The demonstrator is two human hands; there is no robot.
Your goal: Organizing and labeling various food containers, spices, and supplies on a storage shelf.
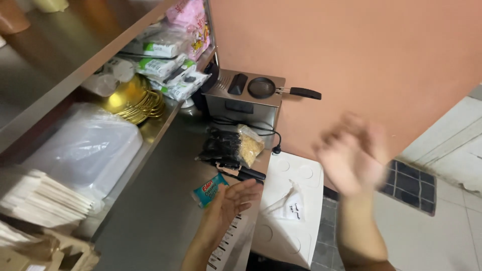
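Note:
My left hand (228, 206) hovers palm up over the steel counter (160, 200), fingers spread, holding nothing. A small teal packet (210, 189) lies on the counter just beside its fingertips. My right hand (354, 153) is raised in front of the salmon wall, blurred by motion, fingers apart and empty. A bag of tan grains (249, 145) and a black bundle (221, 145) lie beyond the left hand.
A steel deep fryer (241, 100) with a small black pan (263, 88) on top stands at the counter's far end. Shelves on the left hold gold bowls (133, 98), clear plastic containers (88, 145), stacked paper (42, 198) and packets. A white lid (291, 211) lies lower right.

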